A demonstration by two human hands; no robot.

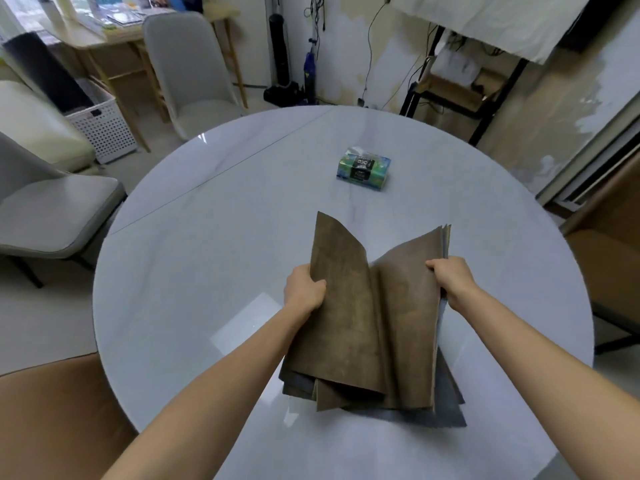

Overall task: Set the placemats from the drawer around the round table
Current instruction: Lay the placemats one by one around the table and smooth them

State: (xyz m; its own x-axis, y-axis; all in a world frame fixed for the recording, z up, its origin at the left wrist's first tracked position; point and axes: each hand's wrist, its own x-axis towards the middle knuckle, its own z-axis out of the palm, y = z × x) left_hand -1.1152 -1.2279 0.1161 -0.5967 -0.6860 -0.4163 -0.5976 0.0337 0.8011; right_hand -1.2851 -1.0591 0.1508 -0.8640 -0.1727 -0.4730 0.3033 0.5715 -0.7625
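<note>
A stack of brown placemats (398,323) with grey undersides is held over the near middle of the round white marble table (194,258). My left hand (303,289) grips the left edge of the top placemat (337,271), whose far corner curls up away from the rest. My right hand (452,277) pinches the right edge of the remaining several mats. The near ends of the mats fan out low over the table.
A green and blue tissue pack (363,169) lies beyond the mats near the table's middle. Grey chairs (52,209) stand at the left and far left. A brown chair back (59,420) is at the near left, another brown seat (609,265) at the right.
</note>
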